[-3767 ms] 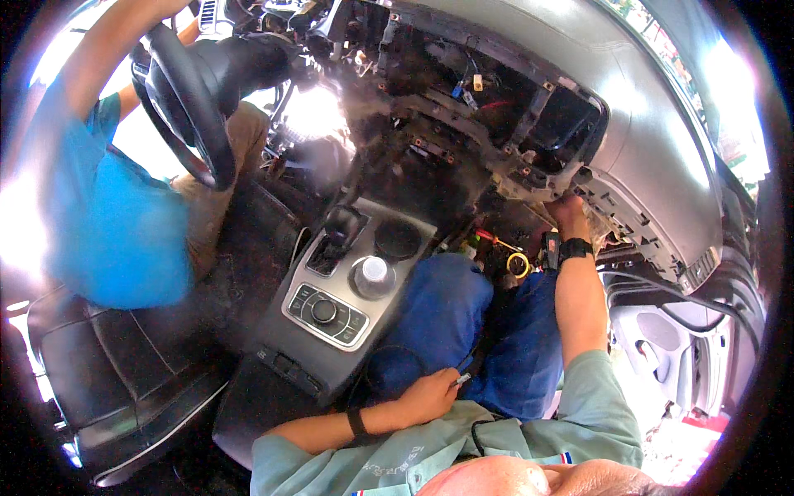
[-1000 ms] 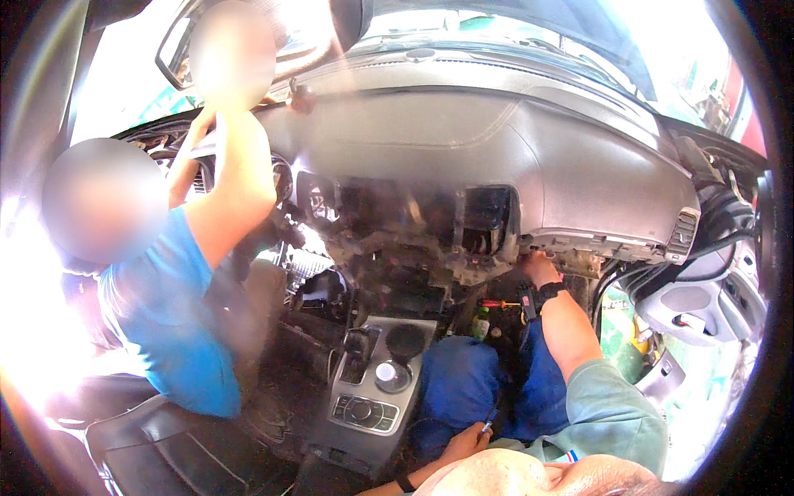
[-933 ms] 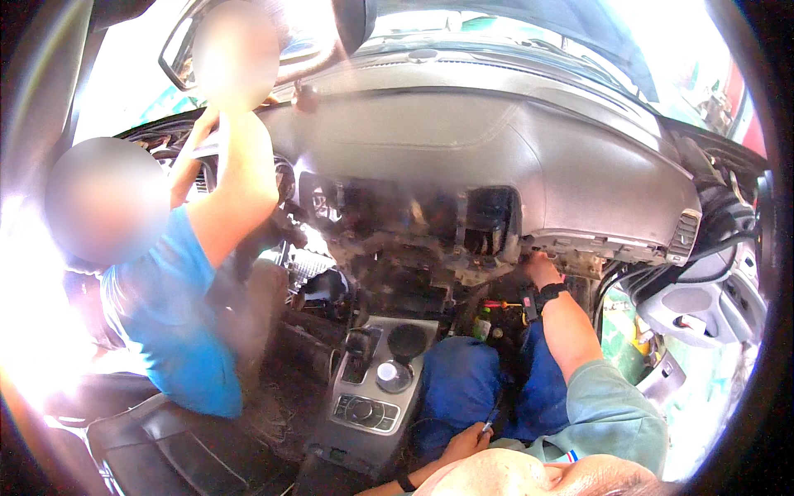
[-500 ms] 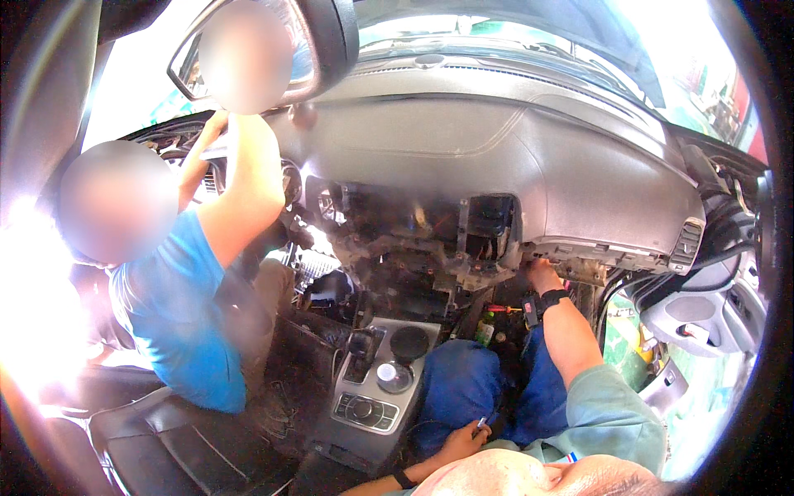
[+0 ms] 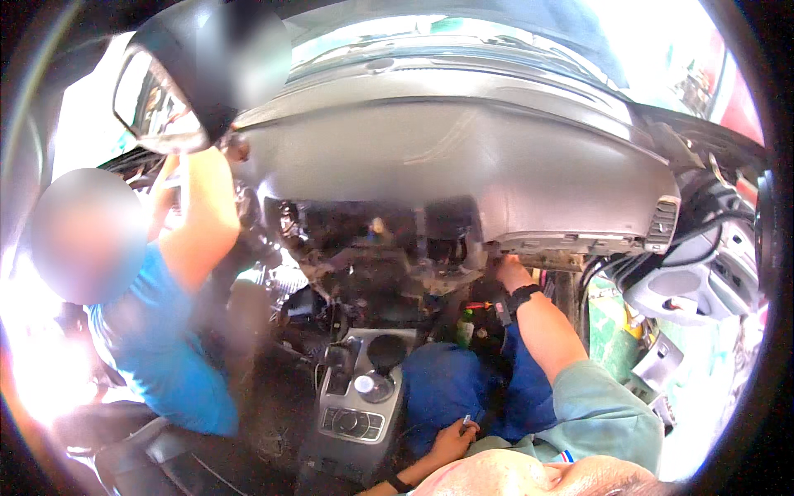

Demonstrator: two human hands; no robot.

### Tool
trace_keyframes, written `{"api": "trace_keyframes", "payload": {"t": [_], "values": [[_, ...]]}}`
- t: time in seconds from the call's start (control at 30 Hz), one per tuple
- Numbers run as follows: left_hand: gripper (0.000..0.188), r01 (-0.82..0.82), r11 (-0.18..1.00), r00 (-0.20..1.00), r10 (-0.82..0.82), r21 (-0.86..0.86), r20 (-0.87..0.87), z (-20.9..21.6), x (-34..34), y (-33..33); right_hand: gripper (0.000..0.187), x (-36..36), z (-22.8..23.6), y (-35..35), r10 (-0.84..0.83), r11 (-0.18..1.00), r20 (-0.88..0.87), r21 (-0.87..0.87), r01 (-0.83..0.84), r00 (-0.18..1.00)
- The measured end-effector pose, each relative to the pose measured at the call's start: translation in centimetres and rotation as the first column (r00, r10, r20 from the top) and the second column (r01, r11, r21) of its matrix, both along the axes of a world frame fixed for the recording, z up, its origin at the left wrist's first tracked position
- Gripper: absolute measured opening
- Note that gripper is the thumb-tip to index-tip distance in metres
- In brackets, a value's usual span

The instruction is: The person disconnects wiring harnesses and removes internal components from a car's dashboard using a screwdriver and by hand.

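Observation:
My left hand (image 5: 451,440) rests beside my thigh in blue trousers (image 5: 442,380), its fingers closed round a small tool with a silvery end (image 5: 468,422); its exact kind is too small to tell. On the other side, my right arm stretches forward, and my right hand (image 5: 510,269) is up under the lower edge of the dashboard (image 5: 571,182). The fingers there are hidden and blurred, so what they touch does not show. Below that hand, in the dark footwell, are a thin red-and-yellow tool (image 5: 477,306) and a green object like a bottle (image 5: 466,327).
A co-worker in a blue shirt (image 5: 169,355) sits at left, arms raised toward the wheel area. The dashboard's centre opening (image 5: 372,240) exposes brackets and wires. Between the seats, the console (image 5: 351,423) holds a white-capped bottle (image 5: 372,386). At right, a door (image 5: 686,285) stands open.
The view has turned, so the dashboard, console and co-worker sit further left in it. My right hand stays under the dashboard; my left still grips the small tool.

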State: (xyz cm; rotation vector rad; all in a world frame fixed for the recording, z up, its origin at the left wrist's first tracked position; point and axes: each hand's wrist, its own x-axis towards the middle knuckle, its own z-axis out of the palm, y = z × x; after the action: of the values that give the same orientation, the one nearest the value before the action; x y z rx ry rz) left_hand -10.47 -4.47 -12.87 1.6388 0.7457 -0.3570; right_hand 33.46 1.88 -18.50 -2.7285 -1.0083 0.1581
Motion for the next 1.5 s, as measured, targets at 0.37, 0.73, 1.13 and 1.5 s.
{"api": "trace_keyframes", "payload": {"t": [0.37, 0.73, 1.13, 1.5], "values": [[0.025, 0.046, 0.994, 0.991, -0.034, 0.096, -0.128, -1.0, 1.7, 0.0, 0.03, -0.7, 1.6, 0.1, -0.008, 0.996, -0.06, 0.083, 0.013, 0.998], [0.021, -0.001, 0.994, 0.996, 0.012, 0.108, -0.094, -2.2, 2.0, -0.3, 0.031, -1.0, 2.6, 0.3, 0.048, 0.989, -0.122, 0.142, -0.03, 0.991], [0.021, -0.085, 0.992, 0.957, 0.108, 0.096, -0.268, -1.6, 3.4, -0.3, 0.032, -1.0, 2.7, 0.5, 0.089, 0.986, -0.157, 0.15, -0.065, 0.984], [0.023, -0.205, 0.977, 0.949, 0.214, 0.065, -0.232, -2.4, 4.1, 0.0, 0.034, -0.4, 3.4, 0.8, 0.114, 0.984, -0.175, 0.155, -0.087, 0.978]]}}
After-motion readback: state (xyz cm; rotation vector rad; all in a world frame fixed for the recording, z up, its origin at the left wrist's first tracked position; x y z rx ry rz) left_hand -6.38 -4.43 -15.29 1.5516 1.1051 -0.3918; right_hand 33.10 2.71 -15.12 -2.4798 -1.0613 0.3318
